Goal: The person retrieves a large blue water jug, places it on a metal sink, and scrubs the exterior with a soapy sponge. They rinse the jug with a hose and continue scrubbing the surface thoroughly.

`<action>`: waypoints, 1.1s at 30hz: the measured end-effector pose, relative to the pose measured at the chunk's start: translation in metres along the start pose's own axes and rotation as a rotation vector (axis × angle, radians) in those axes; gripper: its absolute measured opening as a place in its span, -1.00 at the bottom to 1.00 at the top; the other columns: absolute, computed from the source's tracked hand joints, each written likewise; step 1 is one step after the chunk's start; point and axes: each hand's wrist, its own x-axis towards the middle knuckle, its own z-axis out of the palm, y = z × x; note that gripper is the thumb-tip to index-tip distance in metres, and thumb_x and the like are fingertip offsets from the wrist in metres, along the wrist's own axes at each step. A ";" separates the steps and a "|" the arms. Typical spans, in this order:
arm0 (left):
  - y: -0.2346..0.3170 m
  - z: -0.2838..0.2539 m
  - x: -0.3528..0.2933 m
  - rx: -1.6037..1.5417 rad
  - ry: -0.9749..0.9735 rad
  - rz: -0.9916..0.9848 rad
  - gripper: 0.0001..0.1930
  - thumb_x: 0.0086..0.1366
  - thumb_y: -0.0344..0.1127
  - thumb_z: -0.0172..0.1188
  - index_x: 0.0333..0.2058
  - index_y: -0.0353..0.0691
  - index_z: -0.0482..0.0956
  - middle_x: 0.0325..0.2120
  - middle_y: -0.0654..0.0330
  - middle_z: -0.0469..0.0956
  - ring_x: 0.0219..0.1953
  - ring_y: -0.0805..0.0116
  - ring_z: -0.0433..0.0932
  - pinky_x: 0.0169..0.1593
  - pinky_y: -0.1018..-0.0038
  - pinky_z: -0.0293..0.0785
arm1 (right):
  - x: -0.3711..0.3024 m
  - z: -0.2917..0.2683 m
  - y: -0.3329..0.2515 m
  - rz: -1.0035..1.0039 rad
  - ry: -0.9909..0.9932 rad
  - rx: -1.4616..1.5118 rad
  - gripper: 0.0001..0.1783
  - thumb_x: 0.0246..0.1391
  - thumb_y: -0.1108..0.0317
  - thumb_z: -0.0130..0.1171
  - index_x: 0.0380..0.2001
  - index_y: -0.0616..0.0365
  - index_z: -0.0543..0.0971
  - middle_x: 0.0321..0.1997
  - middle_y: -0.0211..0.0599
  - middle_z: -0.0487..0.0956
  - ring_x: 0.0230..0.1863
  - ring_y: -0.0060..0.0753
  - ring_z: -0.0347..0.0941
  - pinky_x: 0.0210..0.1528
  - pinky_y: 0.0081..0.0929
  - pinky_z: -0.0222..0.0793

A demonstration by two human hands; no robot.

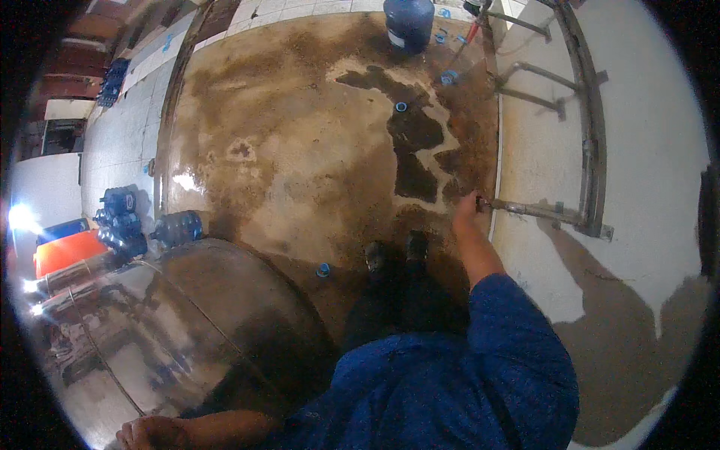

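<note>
At the end of a grey metal pipe [540,212] on the right wall, my right hand [466,209] is closed around a small tap [483,203]. Most of the fingers are turned away. My left hand [148,433] is at the lower left, its fingers curled, beside a large shiny metal tank [225,300]. Whatever lies under those fingers, if anything, is hidden. Both arms are stretched out to the sides, the right one in a blue sleeve.
Wet patches stain the concrete floor [300,172], where blue caps [401,107] lie scattered. A blue water jug [409,26] stands at the far end. More jugs [178,228] lie left beyond the tank, near an orange object [69,253]. Pipework [589,150] runs along the right wall.
</note>
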 end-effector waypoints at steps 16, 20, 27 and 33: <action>-0.079 0.024 0.007 -0.091 0.150 0.115 -0.76 0.44 -0.14 0.11 -0.06 0.00 0.70 -0.32 0.35 0.73 -0.42 0.51 0.69 0.11 0.30 0.50 | 0.019 -0.042 0.107 -0.163 0.098 0.533 -0.75 0.03 0.29 0.23 -0.22 -0.06 0.77 -0.18 -0.23 0.75 -0.09 -0.11 0.68 -0.15 -0.13 0.52; -0.067 0.033 0.002 -0.071 0.184 0.125 -0.75 0.46 -0.14 0.08 -0.07 0.00 0.70 -0.32 0.35 0.73 -0.42 0.51 0.69 0.09 0.31 0.50 | 0.030 0.010 0.050 -0.035 0.390 0.404 -0.77 0.06 0.27 0.24 -0.24 0.01 0.77 -0.21 -0.26 0.75 -0.13 -0.20 0.69 -0.23 -0.17 0.55; -0.072 0.054 0.000 -0.058 0.245 0.179 -0.73 0.48 -0.14 0.03 -0.09 -0.02 0.71 -0.33 0.34 0.73 -0.42 0.50 0.69 0.07 0.34 0.50 | 0.065 -0.033 0.169 0.333 0.390 0.696 -0.65 0.02 0.20 0.27 -0.12 0.08 0.71 -0.12 -0.13 0.72 -0.16 -0.14 0.70 -0.25 -0.12 0.59; -0.075 0.041 0.036 -0.112 0.178 0.245 -0.71 0.50 -0.13 0.01 -0.10 -0.02 0.71 -0.33 0.33 0.73 -0.39 0.48 0.69 0.07 0.34 0.50 | 0.149 0.022 0.194 -0.523 0.414 0.019 -0.71 0.02 0.29 0.15 -0.25 0.11 0.76 -0.24 -0.16 0.74 -0.17 -0.09 0.69 -0.12 -0.09 0.61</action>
